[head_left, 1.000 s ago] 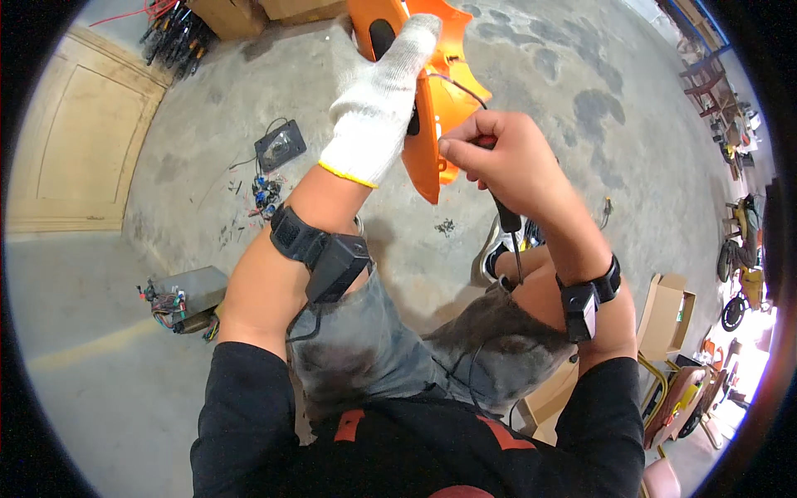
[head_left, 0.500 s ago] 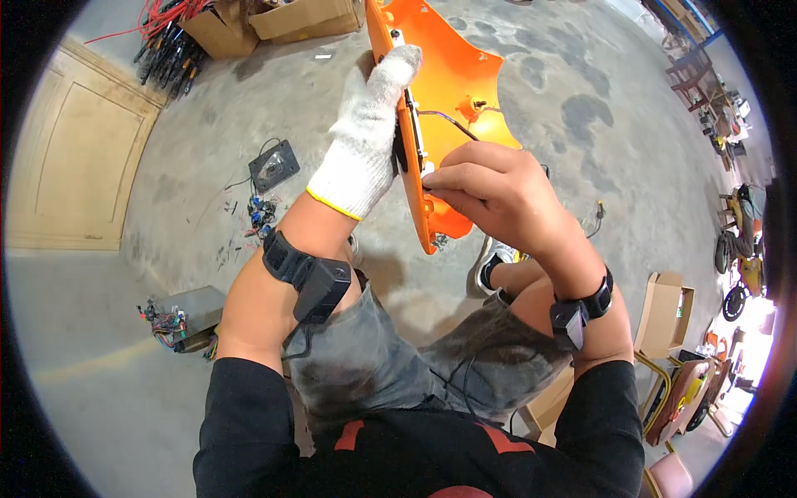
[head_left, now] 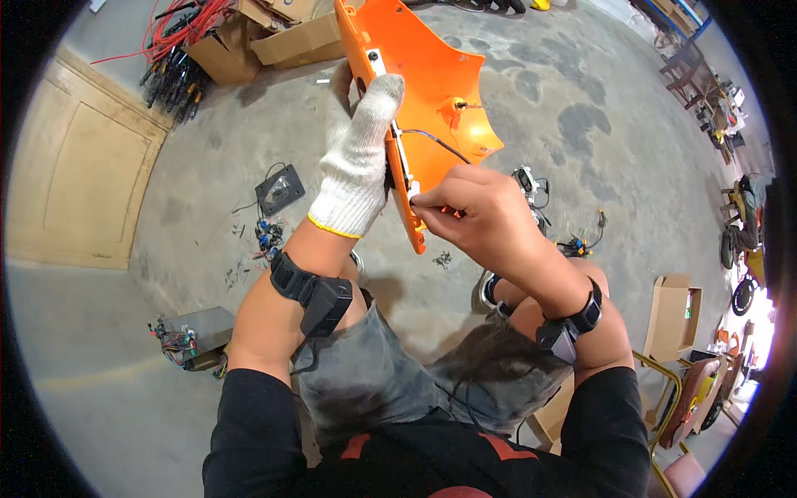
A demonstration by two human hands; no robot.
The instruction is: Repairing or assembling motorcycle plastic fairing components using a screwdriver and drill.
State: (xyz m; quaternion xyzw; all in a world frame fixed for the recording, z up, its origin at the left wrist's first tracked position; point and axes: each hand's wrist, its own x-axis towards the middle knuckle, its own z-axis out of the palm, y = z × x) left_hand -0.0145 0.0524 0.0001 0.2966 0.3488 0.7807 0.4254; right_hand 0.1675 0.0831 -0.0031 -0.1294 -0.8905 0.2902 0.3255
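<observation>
In front of me a curved orange plastic shell (head_left: 440, 58) is held up, its hollow inside facing right. My left hand (head_left: 353, 158), in a white knitted glove with a yellow cuff edge, is closed around the shell's left edge, thumb on the near face. A narrow white strip (head_left: 399, 153) runs along that edge, and a thin dark cable (head_left: 440, 141) crosses the hollow from it. My bare right hand (head_left: 481, 207) pinches at the strip's lower end. A small dark bit shows at its fingertips, too small to name.
On the floor left lie a black plate-like part (head_left: 281, 191) and a tangle of connectors (head_left: 268, 238); a grey box with wires (head_left: 199, 332) is nearer. White parts with cables (head_left: 531, 187) lie beyond my right hand. Cardboard boxes (head_left: 299, 46) stand at the far left, an opened carton (head_left: 671, 319) at right.
The shell and both hands have shifted a little to the left in the view. My right fingers remain at the strip's lower end, now curled more tightly.
</observation>
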